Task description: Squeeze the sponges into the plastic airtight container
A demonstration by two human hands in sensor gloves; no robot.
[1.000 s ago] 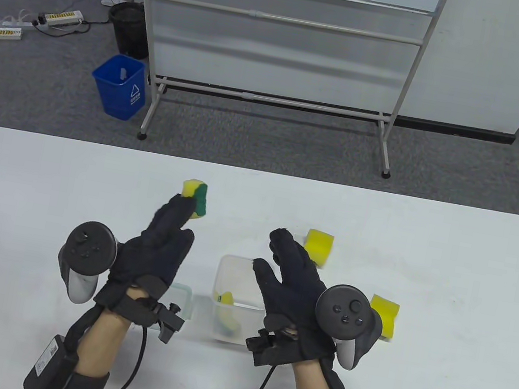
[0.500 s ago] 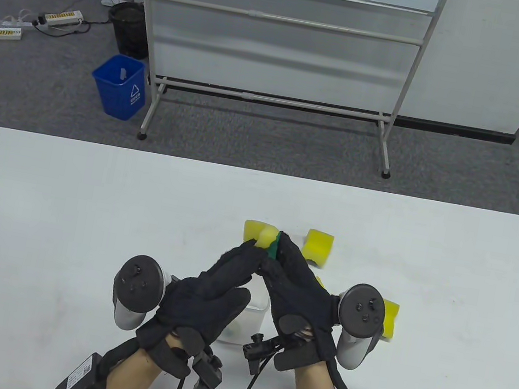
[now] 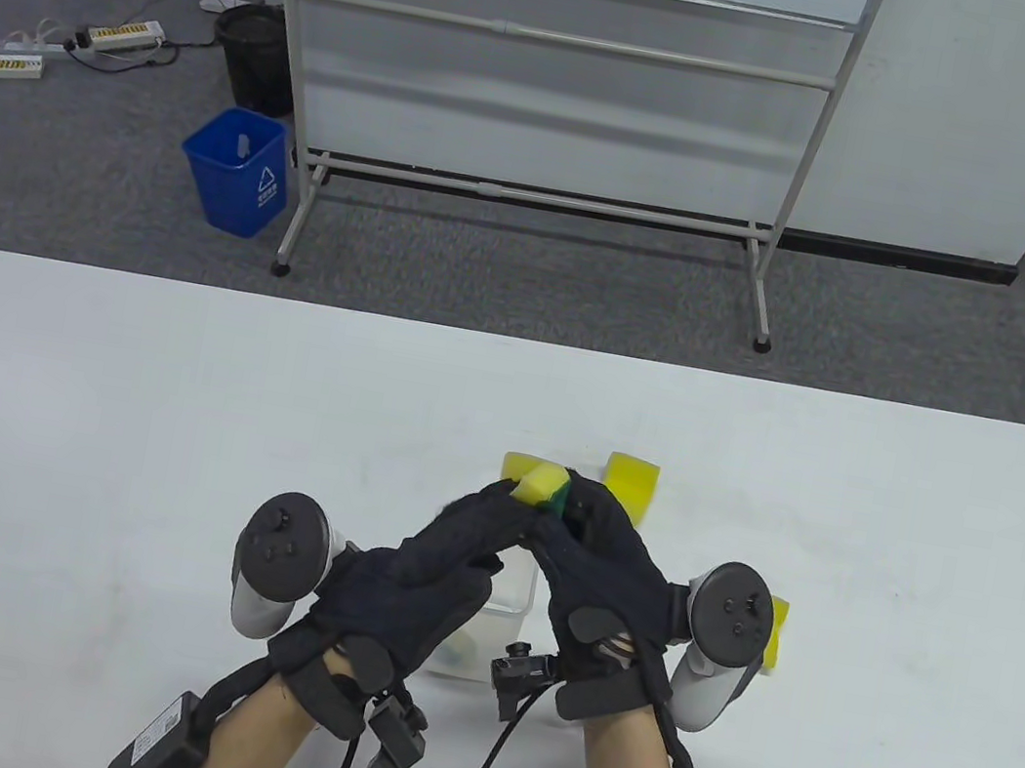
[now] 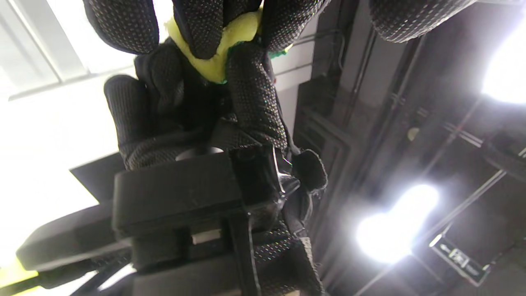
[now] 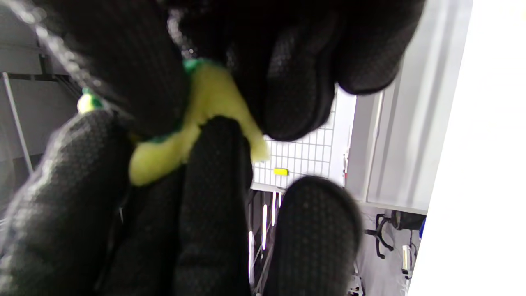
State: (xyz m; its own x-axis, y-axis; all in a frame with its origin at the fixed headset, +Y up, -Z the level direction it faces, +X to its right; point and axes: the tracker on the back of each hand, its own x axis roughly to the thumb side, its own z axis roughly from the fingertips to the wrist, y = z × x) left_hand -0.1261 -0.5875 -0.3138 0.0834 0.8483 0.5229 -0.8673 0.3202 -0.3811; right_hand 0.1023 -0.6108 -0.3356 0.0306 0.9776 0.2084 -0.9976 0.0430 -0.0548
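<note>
Table (image 3: 69, 425) (white), whiteboard (image 3: 568, 67) beyond.

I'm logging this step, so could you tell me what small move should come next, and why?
Probably lower the yellow-green sponge toward the clear container below. Both the left hand and right hand already pinch it, compressed, above the container's far rim.

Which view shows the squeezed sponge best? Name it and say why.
The right wrist view: the sponge fills the middle, its yellow body and green edge pinched between gloved fingers. The table view shows only its top poking out above both hands. The left wrist view shows a yellow sliver between fingers.
</note>
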